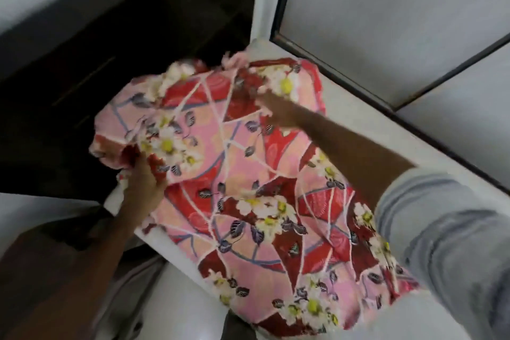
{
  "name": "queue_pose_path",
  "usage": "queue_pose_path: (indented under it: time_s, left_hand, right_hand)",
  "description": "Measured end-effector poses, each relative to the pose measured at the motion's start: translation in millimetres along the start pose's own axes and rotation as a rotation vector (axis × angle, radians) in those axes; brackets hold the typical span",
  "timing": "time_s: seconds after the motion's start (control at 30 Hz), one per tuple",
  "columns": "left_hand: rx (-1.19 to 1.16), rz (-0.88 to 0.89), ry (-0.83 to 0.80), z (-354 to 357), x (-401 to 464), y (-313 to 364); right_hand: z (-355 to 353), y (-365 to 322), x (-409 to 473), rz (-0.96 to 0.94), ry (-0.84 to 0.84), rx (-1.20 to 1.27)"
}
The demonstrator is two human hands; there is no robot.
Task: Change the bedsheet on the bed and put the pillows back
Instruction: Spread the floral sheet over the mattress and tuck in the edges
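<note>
A pink and red floral bedsheet (248,174) lies bunched over the corner of a white mattress (372,130). My left hand (143,176) grips the sheet's left edge, fingers curled into the cloth. Farther off, my right hand (276,107) reaches across the sheet and pinches a fold near its far corner. A grey rolled sleeve (441,229) covers my right upper arm. The frame is blurred by motion. No pillows are in view.
A dark wooden headboard or cabinet (124,50) stands behind the mattress corner at the left. A window with a dark frame (345,69) and frosted panes runs along the right. White floor (179,298) shows below the mattress edge.
</note>
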State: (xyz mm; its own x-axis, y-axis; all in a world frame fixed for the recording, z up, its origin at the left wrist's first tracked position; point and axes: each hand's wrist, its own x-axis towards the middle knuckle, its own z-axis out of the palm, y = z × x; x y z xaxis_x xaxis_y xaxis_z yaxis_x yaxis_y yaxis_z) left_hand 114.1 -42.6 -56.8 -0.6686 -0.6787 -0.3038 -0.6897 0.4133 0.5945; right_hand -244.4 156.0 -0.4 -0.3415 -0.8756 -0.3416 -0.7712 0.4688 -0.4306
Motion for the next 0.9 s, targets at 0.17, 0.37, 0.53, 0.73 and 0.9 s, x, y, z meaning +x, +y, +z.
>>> queue_pose_path:
  time_s: [0.17,0.37,0.53,0.73,0.9]
  left_hand:
    - [0.171,0.216,-0.413,106.5,-61.2,29.1]
    - [0.275,0.544,-0.643,219.2,-105.4,89.8]
    - [0.355,0.706,-0.741,299.8,-136.2,156.3]
    - [0.455,0.965,-0.713,374.5,-176.7,223.9]
    - [0.603,1.089,-0.663,411.5,-208.5,286.2]
  right_hand:
    - [136.4,32.3,-187.7,0.407,0.071,-0.045]
    - [249.9,70.7,-391.3,0.999,0.064,0.144]
    - [290.3,119.2,-473.4,1.249,0.213,0.284]
    - [304.3,186.0,-501.7,1.236,0.341,0.565]
    - [276.5,168.7,-524.0,0.786,0.272,0.738]
